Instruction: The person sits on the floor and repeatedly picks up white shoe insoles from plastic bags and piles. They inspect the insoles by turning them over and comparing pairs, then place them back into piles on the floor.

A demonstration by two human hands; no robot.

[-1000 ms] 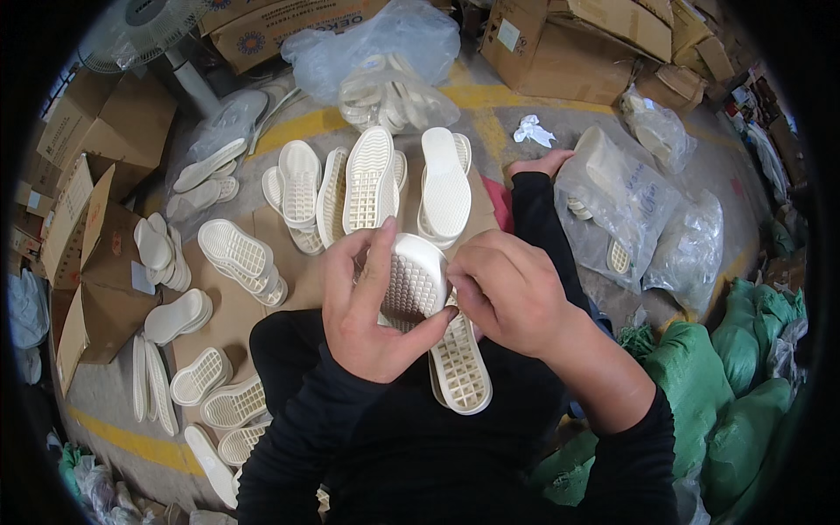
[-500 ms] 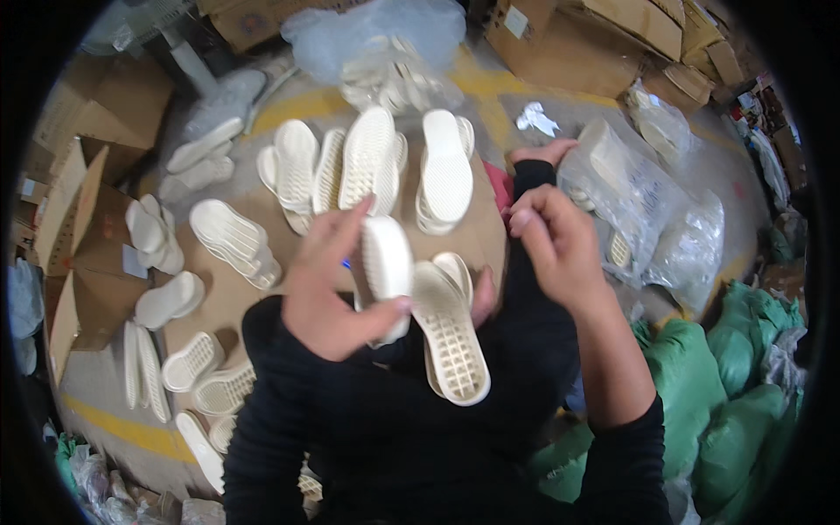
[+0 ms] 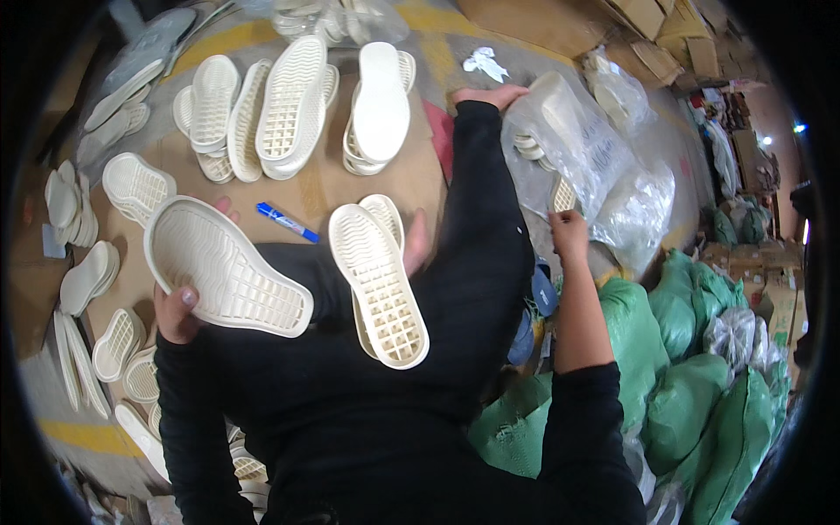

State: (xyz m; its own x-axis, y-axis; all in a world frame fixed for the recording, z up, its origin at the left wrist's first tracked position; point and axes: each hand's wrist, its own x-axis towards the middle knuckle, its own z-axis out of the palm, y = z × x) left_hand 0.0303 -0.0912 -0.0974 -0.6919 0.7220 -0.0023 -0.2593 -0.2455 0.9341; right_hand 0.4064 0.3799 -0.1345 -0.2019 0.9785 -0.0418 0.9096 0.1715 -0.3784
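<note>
A cream shoe sole (image 3: 229,271) is in my left hand (image 3: 178,319), its hollow gridded side facing up, my thumb on its edge and some fingers hidden behind it. On the right, the fingers of my right hand (image 3: 571,238) are closed on the end of another shoe sole (image 3: 563,194), which pokes out of a clear plastic bag (image 3: 604,166). Two stacked soles (image 3: 385,289) lie across my lap, the upper one grid side up. A blue marker pen (image 3: 287,222) rests on the cardboard sheet (image 3: 302,197) in front of me.
Cream soles (image 3: 293,105) stand in groups on the cardboard's far side, with more piles (image 3: 118,346) along the left. Green sacks (image 3: 626,341) fill the near right. Cardboard boxes (image 3: 542,26) and a crumpled white paper (image 3: 484,64) are farther back.
My left hand has moved left and turned its sole hollow side up. My right hand has reached right to the sole in the plastic bag. The view has shifted rightward.
</note>
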